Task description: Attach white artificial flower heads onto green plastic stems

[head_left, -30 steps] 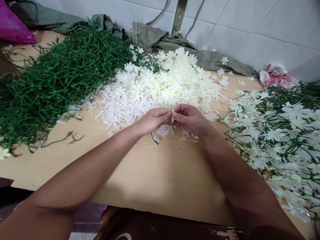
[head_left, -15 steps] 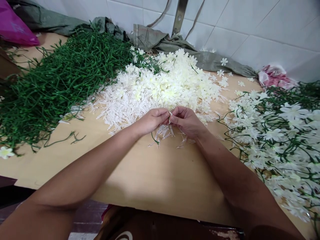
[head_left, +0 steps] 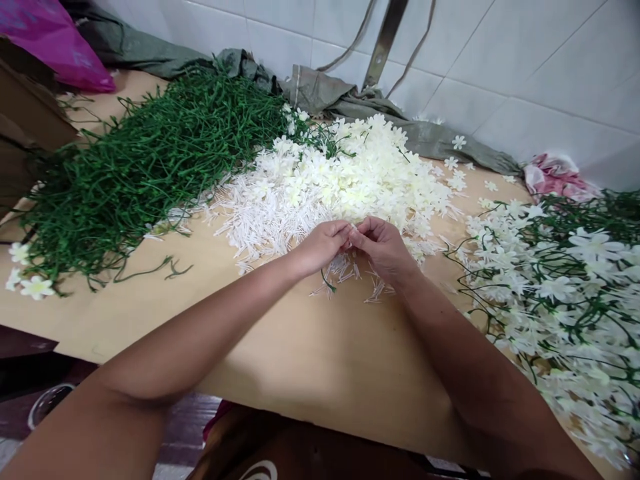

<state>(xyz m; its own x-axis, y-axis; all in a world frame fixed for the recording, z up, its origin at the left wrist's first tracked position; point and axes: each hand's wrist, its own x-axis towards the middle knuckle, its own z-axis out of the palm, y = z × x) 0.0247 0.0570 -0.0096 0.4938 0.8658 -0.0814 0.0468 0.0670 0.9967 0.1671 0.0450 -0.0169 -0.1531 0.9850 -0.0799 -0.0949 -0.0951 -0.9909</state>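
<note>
My left hand (head_left: 325, 245) and my right hand (head_left: 384, 247) meet fingertip to fingertip over the near edge of a heap of white flower stamens (head_left: 280, 223). Both are closed in a pinch. A tiny whitish piece (head_left: 353, 227) shows between the fingertips; its kind is mostly hidden by them. Below my left hand a thin green stem (head_left: 329, 283) sticks out, and I cannot tell whether it is held or lies on the table. Cream artificial flower heads (head_left: 345, 177) are piled just beyond my hands.
Green plastic stems (head_left: 165, 160) form a big heap at left. Assembled white flowers on stems (head_left: 555, 293) cover the right side. The tan tabletop (head_left: 310, 360) ends near my body. Behind are a grey-green cloth (head_left: 445, 143), a pink bag (head_left: 65, 47) and a tiled wall.
The view has shifted slightly, so the table and heaps appear farther right and a little lower. My hands stay pinched together, and the pale piece between them is now less visible.
</note>
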